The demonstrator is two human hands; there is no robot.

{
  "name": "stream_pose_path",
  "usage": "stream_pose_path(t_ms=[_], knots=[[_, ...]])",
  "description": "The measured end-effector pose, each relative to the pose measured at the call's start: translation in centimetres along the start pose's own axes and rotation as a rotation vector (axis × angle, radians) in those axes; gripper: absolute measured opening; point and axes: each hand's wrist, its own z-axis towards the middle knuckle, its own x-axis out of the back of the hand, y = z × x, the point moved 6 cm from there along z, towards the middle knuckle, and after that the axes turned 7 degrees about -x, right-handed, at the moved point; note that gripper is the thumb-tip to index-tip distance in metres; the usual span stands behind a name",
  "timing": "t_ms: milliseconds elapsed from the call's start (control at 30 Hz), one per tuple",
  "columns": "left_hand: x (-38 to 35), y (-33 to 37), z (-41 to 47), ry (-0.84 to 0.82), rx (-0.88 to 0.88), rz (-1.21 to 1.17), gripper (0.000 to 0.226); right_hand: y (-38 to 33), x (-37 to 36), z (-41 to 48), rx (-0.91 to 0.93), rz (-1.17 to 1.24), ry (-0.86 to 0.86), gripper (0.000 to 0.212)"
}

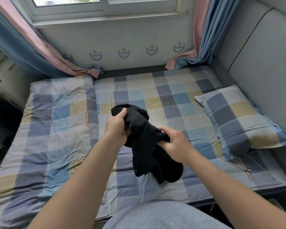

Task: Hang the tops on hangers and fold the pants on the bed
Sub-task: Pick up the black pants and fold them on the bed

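The left hand [116,128] and right hand [173,144] both clutch a bunched black garment [144,154], held above the checked bed [139,90]. The orange tags [87,119] on the bed carry lettering too blurred to read.

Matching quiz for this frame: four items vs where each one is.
1 black garment
2 pillow
3 folded quilt
4 white cable

A left side of the bed
B gripped by left hand and right hand
C right side, beside the grey padded wall
D trailing near the right front corner

Pairs: 1-B, 2-C, 3-A, 4-D
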Motion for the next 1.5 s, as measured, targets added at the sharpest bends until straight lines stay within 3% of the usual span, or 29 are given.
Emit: stream_pose_path(t_ms=[100, 200, 333, 433, 500, 600, 733, 867, 1000, 1100, 1233, 1333, 1433, 1500], knots=[[-1.2, 1.0, -1.7, -0.24, -0.089, 0.155, 0.029, -1.0, 2.1, 1.6, -0.028, 0.082, 0.036, 0.019], [-2.7, 1.1, -4.2, -0.475, -0.178, 0.417, 0.049, -1.8, 3.9, 3.4, -0.101, 0.128, 0.108, 0.005], [-3.4, -0.5, -5.8, -0.674, -0.224, 0.673, 0.054, -1.8, 4.2, 4.5, -0.257, 0.289, 0.098, 0.01], [-2.9, -0.4, -5.0, -0.547, -0.401, 0.834, 0.031, -1.4, 4.3, 4.5, -0.318, 0.428, 0.035, 0.016], [-2.2, 0.5, -4.2, -0.4, -0.487, 0.823, 0.014, -1.3, 4.7, 4.5, -0.301, 0.451, -0.066, 0.037], [-1.7, 1.6, -3.1, -0.291, -0.517, 0.801, 0.019, -0.6, 5.2, 4.4, -0.257, 0.242, -0.193, 0.062], [-2.0, 2.0, -2.4, -0.288, -0.465, 0.7, 0.022, 2.4, 5.5, 5.0, -0.202, -0.296, -0.018, 0.033], [-1.9, 1.0, -2.2, -0.276, -0.402, 0.599, 0.028, 7.5, 6.7, 5.2, -0.341, -0.532, 0.196, 0.013], [-0.3, 0.9, -1.4, -0.186, -0.428, 0.66, 0.022, 11.1, 7.4, 4.2, -0.505, -0.433, 0.188, 0.027], [1.2, 1.0, -0.5, -0.132, -0.441, 0.791, 0.02, 9.9, 7.4, 4.6, -0.406, -0.314, 0.133, 0.034], [1.8, 0.2, 0.0, -0.152, -0.383, 0.859, 0.009, 6.2, 7.0, 5.8, -0.24, -0.165, 0.08, 0.012], [0.8, -0.6, -0.1, -0.235, -0.36, 0.935, 0.026, 3.9, 6.6, 6.6, -0.181, -0.195, 0.042, 0.003], [-0.1, -0.4, -0.2, -0.288, -0.415, 0.999, 0.036, 3.2, 6.8, 7.2, -0.199, -0.26, 0.097, 0.023], [-0.5, 0.4, -0.1, -0.296, -0.489, 1.061, 0.041, 3.8, 6.9, 7.4, -0.27, -0.232, 0.13, 0.025]])
